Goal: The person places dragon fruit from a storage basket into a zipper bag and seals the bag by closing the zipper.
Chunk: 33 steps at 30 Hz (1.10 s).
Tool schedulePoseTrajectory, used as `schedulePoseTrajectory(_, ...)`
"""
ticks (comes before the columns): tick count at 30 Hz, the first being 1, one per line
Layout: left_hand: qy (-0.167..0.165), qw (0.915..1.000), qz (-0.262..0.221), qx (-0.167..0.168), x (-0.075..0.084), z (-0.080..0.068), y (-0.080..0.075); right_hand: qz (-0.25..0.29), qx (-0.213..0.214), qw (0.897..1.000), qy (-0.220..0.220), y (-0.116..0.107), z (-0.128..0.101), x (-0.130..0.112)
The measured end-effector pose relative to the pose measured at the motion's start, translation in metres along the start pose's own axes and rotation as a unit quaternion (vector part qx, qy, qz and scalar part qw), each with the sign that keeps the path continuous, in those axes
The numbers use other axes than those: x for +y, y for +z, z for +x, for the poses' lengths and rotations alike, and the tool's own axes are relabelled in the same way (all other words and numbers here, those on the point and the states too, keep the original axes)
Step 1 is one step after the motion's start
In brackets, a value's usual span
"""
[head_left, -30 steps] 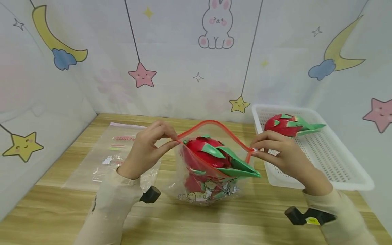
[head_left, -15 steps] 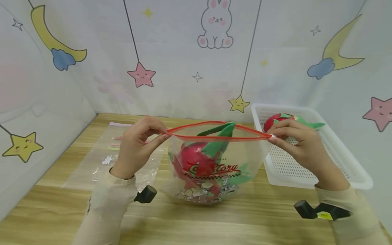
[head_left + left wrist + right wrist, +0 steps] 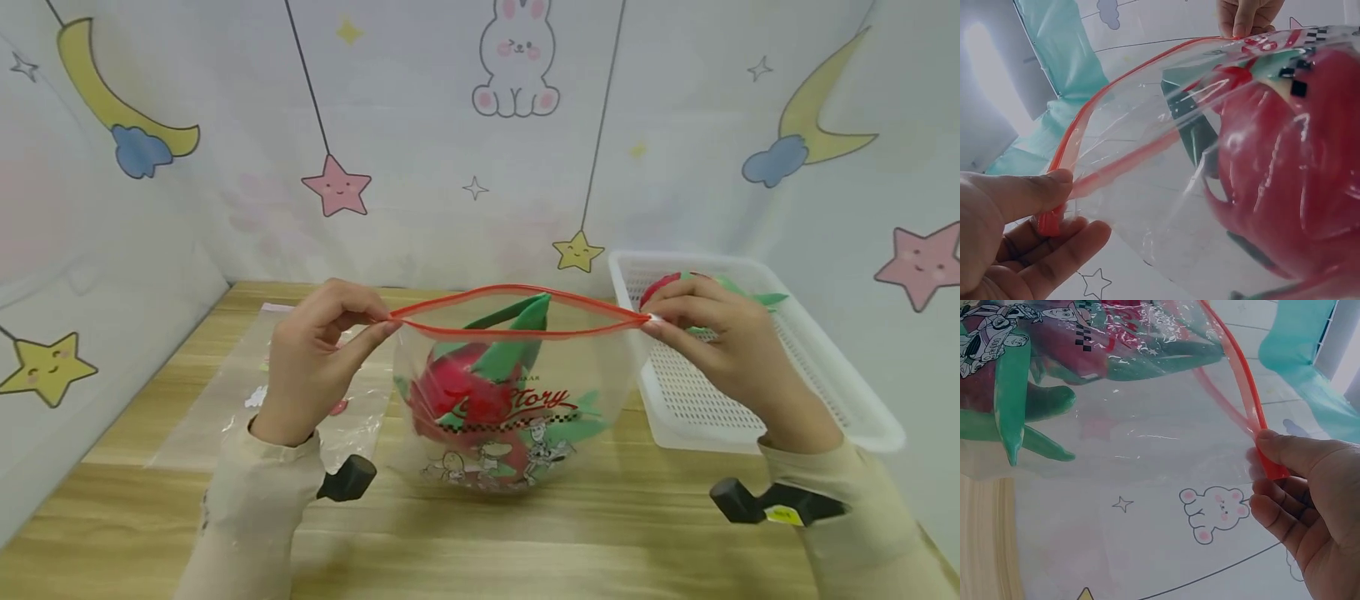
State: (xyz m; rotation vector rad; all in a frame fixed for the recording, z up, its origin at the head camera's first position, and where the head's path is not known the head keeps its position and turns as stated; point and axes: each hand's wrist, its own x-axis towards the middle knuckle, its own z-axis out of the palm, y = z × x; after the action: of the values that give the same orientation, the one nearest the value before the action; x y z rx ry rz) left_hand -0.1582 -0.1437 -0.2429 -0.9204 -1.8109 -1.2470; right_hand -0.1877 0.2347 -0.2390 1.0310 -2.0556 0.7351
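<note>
Left hand and right hand pinch opposite ends of the gaping red rim of the clear bag, long axis roughly parallel to the back edge of the desk, and I log the bagged fruit nearer the left hand.

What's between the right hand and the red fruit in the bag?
The clear side of the bag stands between the right hand and the red fruit. The hand pinches the end of the red rim. Through the open top, nothing visible blocks the way except the fruit's green leaves.
</note>
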Motion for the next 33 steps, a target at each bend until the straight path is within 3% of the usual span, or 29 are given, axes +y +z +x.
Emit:
schedulePoseTrajectory(5, 0.01, 0.9999, 0.007, -0.005, 0.003, 0.003, 0.001, 0.007, 0.003, 1.0, 0.003, 0.004, 0.004, -0.003)
schedulePoseTrajectory(9, -0.001, 0.9997, 0.019, -0.015, 0.0, 0.0, 0.002, 0.013, 0.002, 1.0, -0.011, 0.009, 0.006, -0.004)
schedulePoseTrajectory(15, -0.006, 0.9998, 0.002, -0.021, -0.004, -0.003, 0.007, 0.005, -0.013, 1.0, 0.002, 0.006, 0.007, -0.007)
schedulePoseTrajectory(20, -0.014, 0.9999, -0.003, -0.009, -0.005, -0.003, 0.013, -0.018, -0.036, 0.999, 0.027, -0.001, 0.003, -0.006)
schedulePoseTrajectory(27, -0.074, 0.9968, -0.026, 0.016, -0.007, -0.005, 0.017, -0.008, -0.045, 0.999, 0.022, -0.006, -0.003, -0.002)
schedulePoseTrajectory(33, -0.068, 0.9966, -0.041, 0.023, -0.005, -0.005, 0.018, 0.002, -0.048, 0.999, 0.019, -0.005, -0.001, -0.003)
